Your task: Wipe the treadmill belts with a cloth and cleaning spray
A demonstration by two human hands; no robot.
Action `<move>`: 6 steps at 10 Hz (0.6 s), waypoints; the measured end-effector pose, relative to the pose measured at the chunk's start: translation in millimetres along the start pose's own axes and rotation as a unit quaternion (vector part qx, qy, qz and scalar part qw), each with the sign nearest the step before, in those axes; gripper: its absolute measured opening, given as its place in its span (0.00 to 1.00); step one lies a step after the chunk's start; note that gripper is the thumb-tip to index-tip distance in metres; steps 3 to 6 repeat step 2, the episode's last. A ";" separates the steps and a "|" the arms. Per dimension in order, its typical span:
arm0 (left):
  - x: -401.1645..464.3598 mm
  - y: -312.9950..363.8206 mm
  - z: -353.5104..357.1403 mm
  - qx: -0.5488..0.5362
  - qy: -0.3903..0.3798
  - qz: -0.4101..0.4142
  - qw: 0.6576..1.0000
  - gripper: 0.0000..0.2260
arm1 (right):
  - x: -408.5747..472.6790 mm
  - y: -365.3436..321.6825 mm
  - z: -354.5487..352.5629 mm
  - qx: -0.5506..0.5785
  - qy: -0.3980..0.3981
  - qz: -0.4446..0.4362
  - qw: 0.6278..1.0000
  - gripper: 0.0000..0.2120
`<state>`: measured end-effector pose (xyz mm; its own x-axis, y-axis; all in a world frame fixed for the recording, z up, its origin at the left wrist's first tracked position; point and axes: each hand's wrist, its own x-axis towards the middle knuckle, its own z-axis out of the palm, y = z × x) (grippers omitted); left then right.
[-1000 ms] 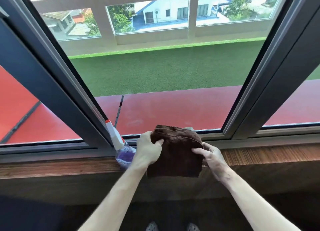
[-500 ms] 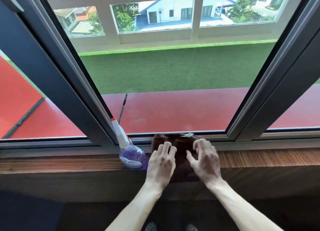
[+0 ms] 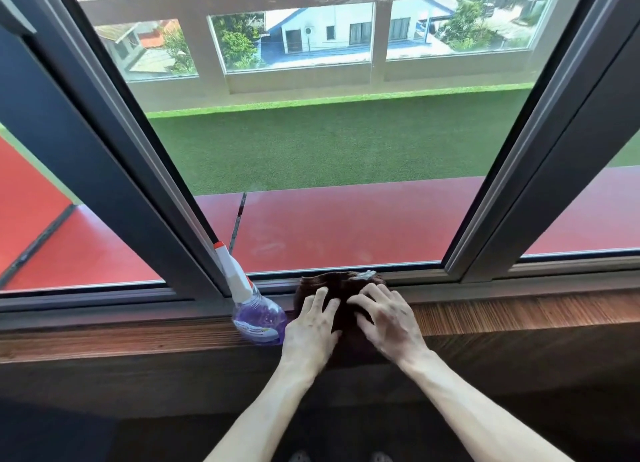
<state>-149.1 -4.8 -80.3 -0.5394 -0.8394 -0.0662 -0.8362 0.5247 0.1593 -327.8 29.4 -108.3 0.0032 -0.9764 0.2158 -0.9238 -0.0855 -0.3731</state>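
A folded dark brown cloth (image 3: 341, 283) lies on the wooden window sill (image 3: 519, 314), against the window frame. My left hand (image 3: 311, 326) rests flat on its left part with the fingers spread. My right hand (image 3: 388, 319) rests flat on its right part, fingers also spread. A spray bottle (image 3: 258, 314) with purple liquid and a white and orange nozzle stands on the sill just left of my left hand, leaning toward the window post. No treadmill is in view.
A dark window frame with slanted posts (image 3: 138, 170) rises behind the sill. Through the glass are a red ledge (image 3: 346, 226), green turf and houses. Below the sill the floor is dark, with my shoe tips (image 3: 299, 456) at the bottom edge.
A second ago both hands held the cloth up by its sides. They have set it down on the sill and now lie flat on top of it.
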 end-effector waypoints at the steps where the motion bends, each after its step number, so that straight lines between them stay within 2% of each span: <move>1: 2.6 -2.4 -7.0 -0.039 0.018 -0.006 0.999 0.24 | -1.7 7.0 5.1 0.004 -0.009 -0.019 1.000 0.13; 2: -1.2 -3.5 -3.8 -0.074 0.022 -0.006 0.997 0.24 | -9.2 7.0 1.1 0.028 -0.032 -0.011 0.999 0.13; 6: -1.2 -3.5 -3.8 -0.074 0.022 -0.006 0.997 0.24 | -9.2 7.0 1.1 0.028 -0.032 -0.011 0.999 0.13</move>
